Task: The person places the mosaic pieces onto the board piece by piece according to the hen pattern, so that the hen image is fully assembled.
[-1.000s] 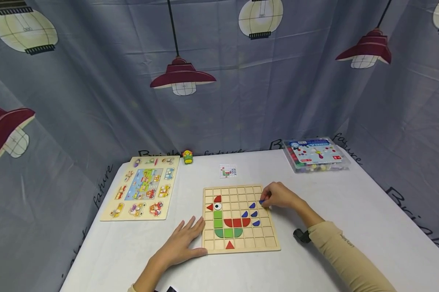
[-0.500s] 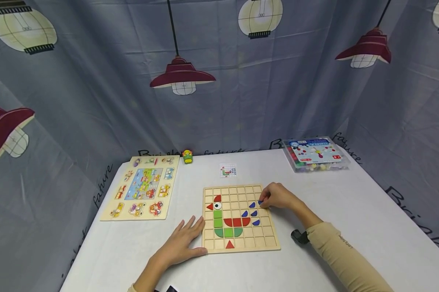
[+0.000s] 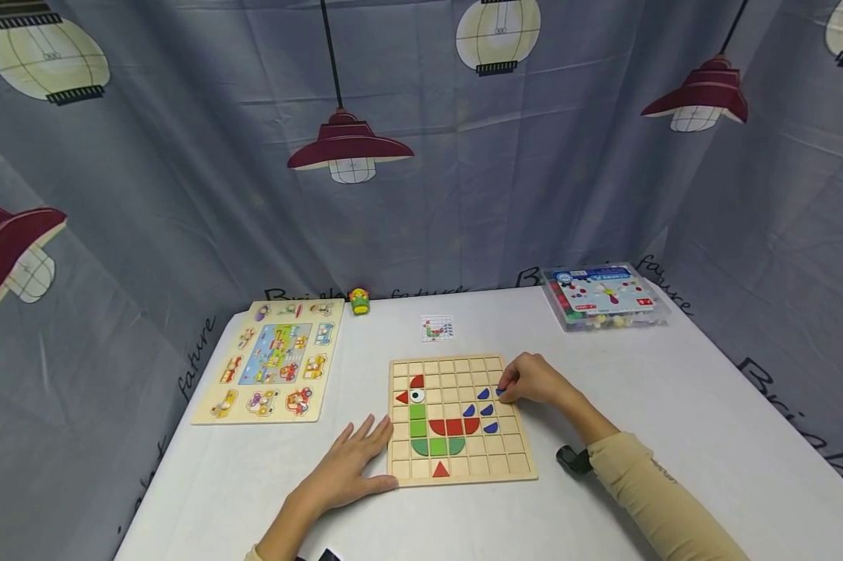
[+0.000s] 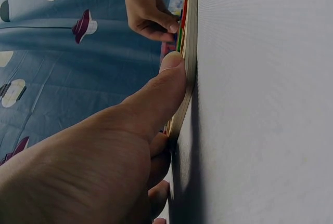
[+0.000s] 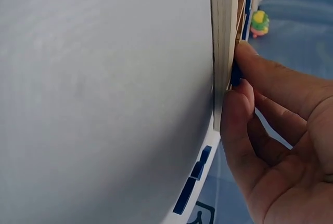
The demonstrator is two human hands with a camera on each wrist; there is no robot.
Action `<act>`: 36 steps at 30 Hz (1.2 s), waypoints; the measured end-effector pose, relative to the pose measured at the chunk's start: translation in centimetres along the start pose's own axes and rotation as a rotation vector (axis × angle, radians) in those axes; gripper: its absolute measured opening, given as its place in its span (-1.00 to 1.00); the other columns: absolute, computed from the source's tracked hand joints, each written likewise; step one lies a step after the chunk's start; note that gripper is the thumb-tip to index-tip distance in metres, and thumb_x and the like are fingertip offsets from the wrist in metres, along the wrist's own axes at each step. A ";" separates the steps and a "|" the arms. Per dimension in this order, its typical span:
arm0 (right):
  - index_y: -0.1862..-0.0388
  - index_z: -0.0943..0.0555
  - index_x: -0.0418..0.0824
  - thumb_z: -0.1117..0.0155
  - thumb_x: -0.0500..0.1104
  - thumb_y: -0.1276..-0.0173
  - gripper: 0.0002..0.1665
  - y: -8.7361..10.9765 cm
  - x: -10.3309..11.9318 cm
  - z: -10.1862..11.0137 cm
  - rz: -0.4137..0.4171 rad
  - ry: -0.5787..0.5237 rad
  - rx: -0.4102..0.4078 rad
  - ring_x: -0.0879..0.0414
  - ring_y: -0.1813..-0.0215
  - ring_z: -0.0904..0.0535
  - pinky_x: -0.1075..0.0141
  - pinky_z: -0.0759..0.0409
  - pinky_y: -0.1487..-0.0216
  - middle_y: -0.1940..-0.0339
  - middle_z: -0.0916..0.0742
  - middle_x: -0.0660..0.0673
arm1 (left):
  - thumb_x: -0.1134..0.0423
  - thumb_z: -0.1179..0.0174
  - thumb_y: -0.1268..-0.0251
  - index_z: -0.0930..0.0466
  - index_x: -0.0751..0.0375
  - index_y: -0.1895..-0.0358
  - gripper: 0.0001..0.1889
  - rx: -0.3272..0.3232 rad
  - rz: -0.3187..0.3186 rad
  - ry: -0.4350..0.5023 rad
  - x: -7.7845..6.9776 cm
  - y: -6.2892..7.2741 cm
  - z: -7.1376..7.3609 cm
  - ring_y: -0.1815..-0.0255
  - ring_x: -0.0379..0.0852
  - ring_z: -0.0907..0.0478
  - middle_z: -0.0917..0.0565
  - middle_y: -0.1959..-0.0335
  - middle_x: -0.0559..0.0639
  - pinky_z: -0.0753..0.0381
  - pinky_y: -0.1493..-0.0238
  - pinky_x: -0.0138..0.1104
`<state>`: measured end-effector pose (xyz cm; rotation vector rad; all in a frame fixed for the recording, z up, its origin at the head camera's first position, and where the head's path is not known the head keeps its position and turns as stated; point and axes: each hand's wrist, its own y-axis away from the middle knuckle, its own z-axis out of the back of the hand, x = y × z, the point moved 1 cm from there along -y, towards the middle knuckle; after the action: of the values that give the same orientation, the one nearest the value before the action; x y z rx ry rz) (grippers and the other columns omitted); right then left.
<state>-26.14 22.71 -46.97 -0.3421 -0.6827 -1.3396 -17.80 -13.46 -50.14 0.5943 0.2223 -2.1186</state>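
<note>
A square wooden grid board (image 3: 506, 465) lies on the white table, bearing red, green and blue pieces in a bird-like pattern with a round eye piece (image 3: 417, 396). At the board's right edge, toward the back, my right hand (image 3: 537, 380) pinches a small blue piece (image 5: 237, 73) between thumb and fingertips, right at the grid. Several blue part-round pieces (image 3: 490, 428) sit just left of it. My left hand (image 3: 347, 471) lies flat with spread fingers against the board's left edge, its thumb (image 4: 174, 73) at the near left corner.
Behind the board lies a small picture card (image 3: 437, 328) with a similar bird. A wooden picture puzzle (image 3: 326, 401) is at the left, a small yellow-green toy (image 3: 359, 301) near the back edge. A clear plastic box (image 3: 607, 300) stands at the back right.
My right hand has shifted very slightly toward the near side with the blue piece at its fingertips. The left hand and the board stay in place.
</note>
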 end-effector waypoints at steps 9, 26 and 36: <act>0.47 -0.76 -0.21 -0.55 -0.28 0.01 -0.89 0.2 0.8 -0.3 0.034 0.082 -0.043 0.22 0.51 -0.53 0.39 -0.52 0.44 0.56 -0.73 0.02 | -0.33 -0.19 -0.13 -0.20 0.19 -0.48 -0.05 -0.002 0.003 0.010 0.1 -0.1 0.1 -0.60 0.17 0.01 -0.19 -0.55 0.03 0.11 -0.57 0.15; 0.30 -0.73 -0.22 -0.50 -0.28 -0.03 -0.79 1.1 0.8 2.5 0.074 0.097 -0.014 0.18 0.37 -0.50 0.37 -0.50 0.36 0.46 -0.69 0.00 | -0.35 -0.19 -0.12 -0.20 0.20 -0.48 -0.04 -0.005 0.003 0.014 -0.1 -0.3 0.3 -0.60 0.16 0.00 -0.20 -0.54 0.02 0.12 -0.57 0.14; 0.14 -0.69 -0.32 -0.45 -0.29 -0.10 -0.69 0.3 -1.3 3.3 0.135 0.100 -0.108 0.17 0.35 -0.49 0.38 -0.49 0.36 0.40 -0.69 -0.08 | -0.34 -0.18 -0.14 -0.20 0.19 -0.48 -0.05 -0.006 0.000 0.004 -0.1 0.0 0.2 -0.59 0.15 -0.01 -0.20 -0.54 0.02 0.11 -0.57 0.14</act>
<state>-26.83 25.80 -45.24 -0.3983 -0.4962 -1.2587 -17.85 -13.48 -49.92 0.5949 0.2314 -2.1161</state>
